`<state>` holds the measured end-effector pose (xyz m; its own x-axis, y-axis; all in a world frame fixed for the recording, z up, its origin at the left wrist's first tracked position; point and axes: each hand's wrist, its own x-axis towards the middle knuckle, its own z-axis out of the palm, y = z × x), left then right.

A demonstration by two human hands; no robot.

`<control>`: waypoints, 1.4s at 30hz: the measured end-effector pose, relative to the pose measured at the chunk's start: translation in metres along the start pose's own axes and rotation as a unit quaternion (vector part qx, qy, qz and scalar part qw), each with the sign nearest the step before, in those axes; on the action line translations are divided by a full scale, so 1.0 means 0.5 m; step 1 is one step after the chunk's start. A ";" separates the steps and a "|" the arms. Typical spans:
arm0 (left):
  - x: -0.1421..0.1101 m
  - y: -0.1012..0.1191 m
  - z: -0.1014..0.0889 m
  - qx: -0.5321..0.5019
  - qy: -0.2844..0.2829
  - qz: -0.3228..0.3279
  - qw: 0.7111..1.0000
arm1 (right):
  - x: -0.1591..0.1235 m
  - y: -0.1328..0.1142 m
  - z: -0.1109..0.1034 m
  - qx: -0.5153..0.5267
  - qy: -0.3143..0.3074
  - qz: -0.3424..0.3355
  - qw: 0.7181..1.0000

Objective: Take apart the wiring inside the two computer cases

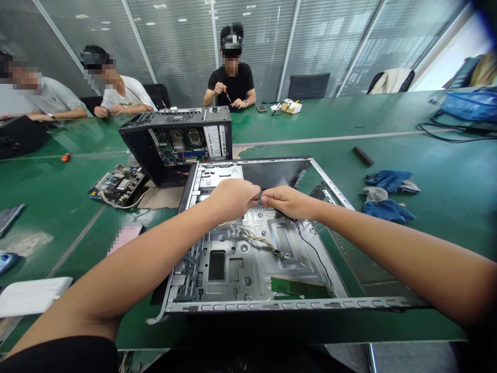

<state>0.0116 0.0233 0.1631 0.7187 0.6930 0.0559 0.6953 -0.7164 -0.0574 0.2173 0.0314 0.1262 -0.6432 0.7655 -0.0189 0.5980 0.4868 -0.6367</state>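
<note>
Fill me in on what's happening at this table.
A person's left hand and right hand are closed close together over an open computer case lying flat; what they pinch is too small to make out. A twisted cable and a green strip lie inside. Behind it another case stands upright, and across the table a co-worker holds a screwdriver.

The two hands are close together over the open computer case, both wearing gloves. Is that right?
"Gloved" is wrong: in the head view the left hand and right hand are bare. They are close together over the open computer case.
</note>
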 end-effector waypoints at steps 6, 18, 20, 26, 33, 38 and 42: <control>0.000 0.000 0.006 0.022 0.006 0.008 1.000 | 0.000 0.000 0.002 0.006 0.004 -0.002 1.000; -0.004 0.011 -0.008 0.018 -0.022 0.005 1.000 | -0.001 0.004 0.003 -0.001 0.001 -0.003 1.000; -0.004 0.010 -0.008 0.004 -0.022 0.001 1.000 | -0.002 0.003 0.003 -0.006 0.000 -0.002 1.000; -0.004 0.007 -0.004 -0.009 -0.013 -0.003 1.000 | -0.002 0.002 0.003 -0.013 -0.001 -0.003 1.000; -0.004 0.010 -0.004 0.002 -0.004 0.002 1.000 | -0.004 -0.002 0.000 -0.007 -0.001 -0.007 1.000; -0.002 0.007 -0.004 0.011 -0.015 0.018 1.000 | -0.007 -0.005 -0.001 -0.002 -0.009 -0.013 1.000; -0.001 0.007 -0.007 0.019 -0.031 0.018 0.999 | -0.007 -0.007 -0.001 0.001 -0.013 -0.010 1.000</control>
<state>0.0138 0.0200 0.1665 0.7406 0.6719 -0.0090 0.6682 -0.7379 -0.0951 0.2179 0.0273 0.1289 -0.6680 0.7436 -0.0265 0.5836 0.5015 -0.6386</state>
